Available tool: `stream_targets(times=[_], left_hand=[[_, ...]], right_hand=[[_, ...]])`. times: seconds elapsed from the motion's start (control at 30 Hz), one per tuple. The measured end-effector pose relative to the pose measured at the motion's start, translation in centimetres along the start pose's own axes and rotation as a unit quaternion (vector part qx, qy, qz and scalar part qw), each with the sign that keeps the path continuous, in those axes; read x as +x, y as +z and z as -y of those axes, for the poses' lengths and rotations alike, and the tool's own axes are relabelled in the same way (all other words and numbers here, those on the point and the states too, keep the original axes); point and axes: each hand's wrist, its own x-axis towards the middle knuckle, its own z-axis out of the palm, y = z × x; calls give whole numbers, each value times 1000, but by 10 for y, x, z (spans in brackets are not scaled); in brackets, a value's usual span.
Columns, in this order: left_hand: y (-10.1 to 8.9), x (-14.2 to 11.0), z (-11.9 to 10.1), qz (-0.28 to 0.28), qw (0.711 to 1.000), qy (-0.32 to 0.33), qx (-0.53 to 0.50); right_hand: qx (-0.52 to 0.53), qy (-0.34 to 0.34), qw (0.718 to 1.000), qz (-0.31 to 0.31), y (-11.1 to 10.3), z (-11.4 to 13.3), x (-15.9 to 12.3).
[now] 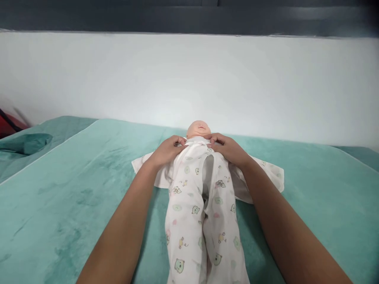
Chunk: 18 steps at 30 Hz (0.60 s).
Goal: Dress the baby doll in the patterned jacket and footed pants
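A baby doll (199, 129) lies on its back on a teal blanket (74, 189), head away from me. It wears a white printed romper (189, 205) whose front is partly apart down the middle, sleeves spread to both sides. My left hand (167, 150) pinches the romper's left collar edge near the doll's neck. My right hand (226, 148) pinches the right collar edge opposite it. Both hands have fingers curled on the fabric.
A white wall (189, 79) rises behind the bed. A folded teal cloth (26, 142) lies at the far left, with something red (8, 124) behind it. The blanket spreads wide to both sides of the doll.
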Motion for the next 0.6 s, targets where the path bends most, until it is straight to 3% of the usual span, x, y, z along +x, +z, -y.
stream_targets(times=[0.13, 0.3, 0.4, 0.6], left_hand=[[13, 11, 8, -98, 993, -21, 63], [27, 19, 15, -198, 973, -38, 114], [31, 19, 17, -218, 970, -39, 100], [32, 20, 25, -191, 977, 19, 89]], right_hand=[[-4, -7, 1000, -22, 6, 1, 9], [-74, 53, 991, -102, 12, 3, 21], [-89, 66, 986, -128, 13, 2, 25], [-14, 58, 986, -157, 19, -11, 28]])
